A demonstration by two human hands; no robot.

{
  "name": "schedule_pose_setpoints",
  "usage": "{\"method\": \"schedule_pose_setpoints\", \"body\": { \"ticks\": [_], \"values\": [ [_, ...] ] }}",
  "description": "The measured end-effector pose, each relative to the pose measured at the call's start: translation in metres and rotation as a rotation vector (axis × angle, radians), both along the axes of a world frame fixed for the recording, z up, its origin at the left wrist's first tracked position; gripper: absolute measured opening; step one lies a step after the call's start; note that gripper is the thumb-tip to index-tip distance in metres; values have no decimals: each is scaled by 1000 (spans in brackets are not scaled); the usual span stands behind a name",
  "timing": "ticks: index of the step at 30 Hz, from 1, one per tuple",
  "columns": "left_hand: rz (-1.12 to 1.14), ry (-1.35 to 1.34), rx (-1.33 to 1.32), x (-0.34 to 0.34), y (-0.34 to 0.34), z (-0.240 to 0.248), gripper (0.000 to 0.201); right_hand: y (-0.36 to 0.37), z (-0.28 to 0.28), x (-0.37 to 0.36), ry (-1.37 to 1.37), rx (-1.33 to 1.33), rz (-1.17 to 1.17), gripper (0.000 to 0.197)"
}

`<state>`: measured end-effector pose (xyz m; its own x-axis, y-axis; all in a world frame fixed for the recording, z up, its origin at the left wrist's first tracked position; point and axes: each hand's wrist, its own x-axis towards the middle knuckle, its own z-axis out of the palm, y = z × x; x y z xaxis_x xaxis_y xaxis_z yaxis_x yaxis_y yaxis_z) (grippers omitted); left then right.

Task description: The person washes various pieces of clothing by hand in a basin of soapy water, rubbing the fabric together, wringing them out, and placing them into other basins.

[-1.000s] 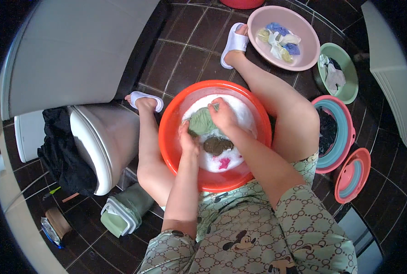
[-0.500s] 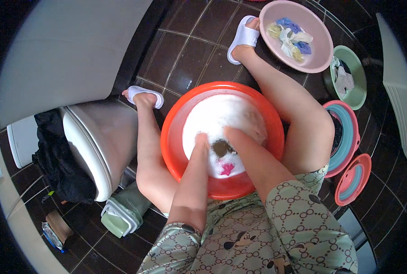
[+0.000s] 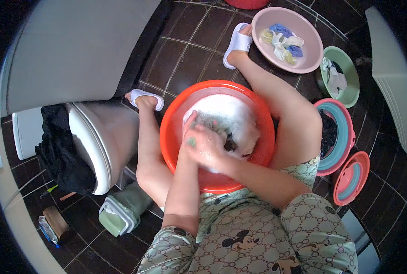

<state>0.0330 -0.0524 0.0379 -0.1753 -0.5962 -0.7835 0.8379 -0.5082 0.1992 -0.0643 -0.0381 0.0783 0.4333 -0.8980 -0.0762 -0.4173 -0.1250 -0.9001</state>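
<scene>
Dark floor tiles [image 3: 185, 59] surround the orange basin [image 3: 165, 132], my landmark. Inside it, left of centre, I see the right hand [image 3: 206, 147] crossing over the left hand [image 3: 189, 124], hands together. Green cloth [image 3: 191, 142] shows as a scrap at the right hand's fingers, so that hand's nearer; long axis hidden. Blur: can't tell if either is clamped. White foam [image 3: 221, 102] fills the basin's far side.

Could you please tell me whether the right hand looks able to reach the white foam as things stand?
Probably yes: the right hand is inside the orange-red basin, and the white foam lies in the same basin, uncovered beyond it.
</scene>
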Motion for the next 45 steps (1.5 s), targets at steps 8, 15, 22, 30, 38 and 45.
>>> {"method": "schedule_pose_setpoints", "body": {
  "ticks": [8,15,22,30,38,45],
  "values": [
    [73,-210,-508,-5,25,-43,33,-19,-10,-15,215,-153,-59,18],
    [125,186,-351,-4,36,-26,38,15,17,-22,38,-178,-169,22],
    [293,-356,-164,-27,44,48,38,-5,-34,-58,-134,24,-172,35],
    [158,-478,-688,-34,74,87,43,11,4,-79,-650,811,287,67],
    [261,-675,-545,-30,85,69,61,-9,-2,-76,-503,425,42,42],
    [386,-446,-233,-50,78,31,50,36,62,-42,-119,-3,-48,27]
  ]
}}
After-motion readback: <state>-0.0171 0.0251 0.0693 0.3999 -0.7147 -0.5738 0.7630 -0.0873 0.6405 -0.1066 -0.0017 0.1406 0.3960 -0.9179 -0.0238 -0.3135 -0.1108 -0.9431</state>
